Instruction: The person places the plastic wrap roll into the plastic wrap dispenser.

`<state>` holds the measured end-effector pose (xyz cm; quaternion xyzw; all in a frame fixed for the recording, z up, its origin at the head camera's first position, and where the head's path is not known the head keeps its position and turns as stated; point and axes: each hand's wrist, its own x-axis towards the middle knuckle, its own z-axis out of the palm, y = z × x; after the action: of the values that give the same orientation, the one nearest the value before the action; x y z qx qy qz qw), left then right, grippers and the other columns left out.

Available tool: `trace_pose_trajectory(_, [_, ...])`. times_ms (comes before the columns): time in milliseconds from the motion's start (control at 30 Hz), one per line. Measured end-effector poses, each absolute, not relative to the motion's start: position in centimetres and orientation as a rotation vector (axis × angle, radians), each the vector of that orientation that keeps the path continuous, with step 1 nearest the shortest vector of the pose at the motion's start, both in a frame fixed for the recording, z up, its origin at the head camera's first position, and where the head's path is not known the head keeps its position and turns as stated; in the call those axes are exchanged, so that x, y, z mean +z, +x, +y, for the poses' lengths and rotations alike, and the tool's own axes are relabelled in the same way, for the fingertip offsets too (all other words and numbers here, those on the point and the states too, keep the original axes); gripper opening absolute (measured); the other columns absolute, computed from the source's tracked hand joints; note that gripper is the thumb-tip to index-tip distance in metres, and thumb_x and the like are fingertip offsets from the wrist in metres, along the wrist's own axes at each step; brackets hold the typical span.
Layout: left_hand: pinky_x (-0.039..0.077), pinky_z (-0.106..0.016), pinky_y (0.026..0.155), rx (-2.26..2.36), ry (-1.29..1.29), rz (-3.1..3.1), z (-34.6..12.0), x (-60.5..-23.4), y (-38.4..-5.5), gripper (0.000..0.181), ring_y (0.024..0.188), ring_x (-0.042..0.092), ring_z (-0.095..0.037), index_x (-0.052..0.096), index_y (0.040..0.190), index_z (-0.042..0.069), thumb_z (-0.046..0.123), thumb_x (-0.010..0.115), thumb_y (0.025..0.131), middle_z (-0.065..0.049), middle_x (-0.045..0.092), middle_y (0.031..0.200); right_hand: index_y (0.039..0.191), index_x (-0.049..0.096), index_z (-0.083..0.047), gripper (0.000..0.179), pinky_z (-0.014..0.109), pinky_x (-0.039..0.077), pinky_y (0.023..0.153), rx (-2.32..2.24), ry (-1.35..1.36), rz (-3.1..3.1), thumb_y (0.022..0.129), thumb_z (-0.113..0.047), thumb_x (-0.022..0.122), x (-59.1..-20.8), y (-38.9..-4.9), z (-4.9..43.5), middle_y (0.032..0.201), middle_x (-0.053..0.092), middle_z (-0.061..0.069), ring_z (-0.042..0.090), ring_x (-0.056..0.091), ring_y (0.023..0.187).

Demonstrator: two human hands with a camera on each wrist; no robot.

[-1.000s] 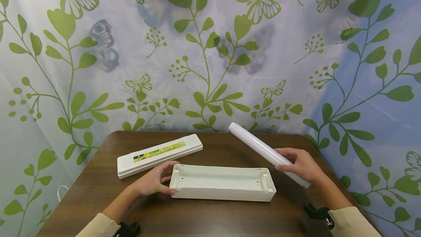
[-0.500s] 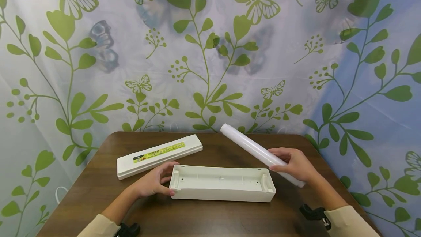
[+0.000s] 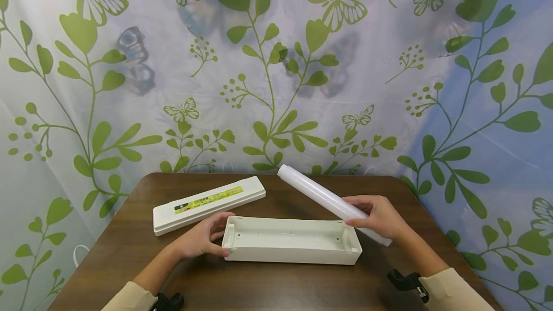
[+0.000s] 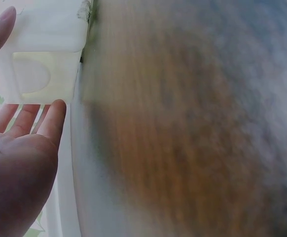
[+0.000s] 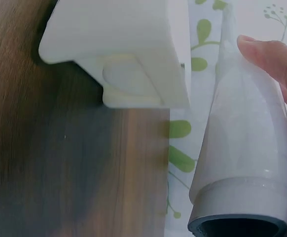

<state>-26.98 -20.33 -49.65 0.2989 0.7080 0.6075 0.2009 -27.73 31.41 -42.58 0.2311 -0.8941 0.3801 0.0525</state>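
Note:
A long white open-topped plastic box (image 3: 294,255) lies crosswise on the table, its inside bare. My left hand (image 3: 204,238) holds its left end, thumb at the front corner and fingers at the back one. The left wrist view shows that end wall (image 4: 67,74) between thumb and fingers. My right hand (image 3: 377,216) grips a roll of cling film (image 3: 314,192) near its lower right end. The roll slants up to the left, behind the box's right end. In the right wrist view the roll's hollow core (image 5: 239,224) faces the camera, beside the box.
Behind the left hand lies a long white lid (image 3: 164,219) with a yellow-green label, slanting across the brown table (image 3: 276,284). A curtain (image 3: 276,85) printed with leaves and butterflies hangs close behind the table's back edge.
My right hand has carried the roll leftward, so its far end now stands more above the middle of the box. The left hand, box and lid have stayed in place.

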Motion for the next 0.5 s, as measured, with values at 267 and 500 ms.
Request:
trace_pose_trajectory(267, [0.046, -0.021, 0.108, 1.694, 0.835, 1.982, -20.3, -49.7, -27.0, 0.093, 0.147, 0.032, -0.049, 0.030, 0.153, 0.000, 0.003, 0.086, 0.079, -0.028, 0.036, 0.156, 0.126, 0.073, -0.015, 0.059, 0.025, 0.058, 0.071, 1.173, 0.753, -2.711, 0.075, -0.034, 0.092, -42.6, -28.0, 30.2, 0.114, 0.077, 0.007, 0.010, 0.071, 0.087])
trace_pose_trajectory(500, [0.046, -0.020, 0.108, 1.698, 0.843, 1.985, -20.4, -49.9, -27.1, 0.093, 0.146, 0.034, -0.048, 0.031, 0.153, 0.000, 0.002, 0.086, 0.079, -0.028, 0.039, 0.154, 0.125, 0.074, -0.016, 0.057, 0.026, 0.059, 0.072, 1.181, 0.783, -2.724, 0.075, -0.035, 0.092, -42.8, -28.2, 29.3, 0.112, 0.077, 0.005, 0.010, 0.072, 0.087])
